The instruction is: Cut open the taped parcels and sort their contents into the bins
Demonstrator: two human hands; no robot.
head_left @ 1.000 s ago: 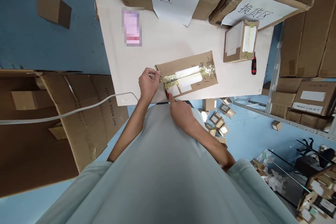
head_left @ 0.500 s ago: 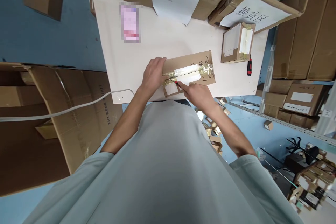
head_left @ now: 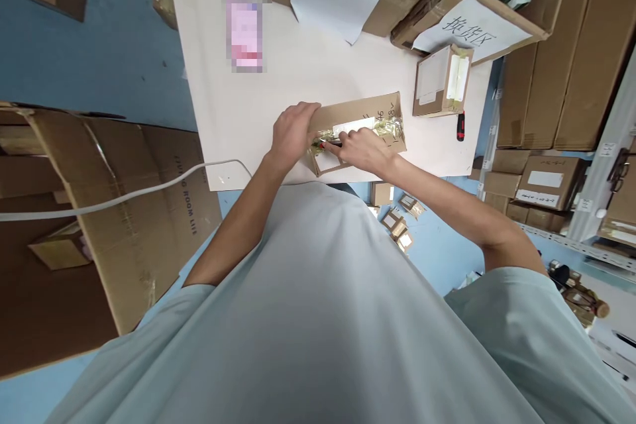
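Taped carton (head_left: 352, 112), mid-frame, lies lengthwise left to right; my left hand (head_left: 293, 132) covers left end, grip unclear; right hand (head_left: 365, 150) pinches red tool (head_left: 322, 144) at tape (head_left: 391, 127).

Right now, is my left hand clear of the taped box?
No, the left hand rests against the left end of the taped box.

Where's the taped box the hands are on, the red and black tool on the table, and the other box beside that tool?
Taped box (head_left: 354, 125), head view: white label on its top.
Red and black tool (head_left: 460, 126), head view: middle of its body.
Other box (head_left: 431, 81), head view: white label on its side.
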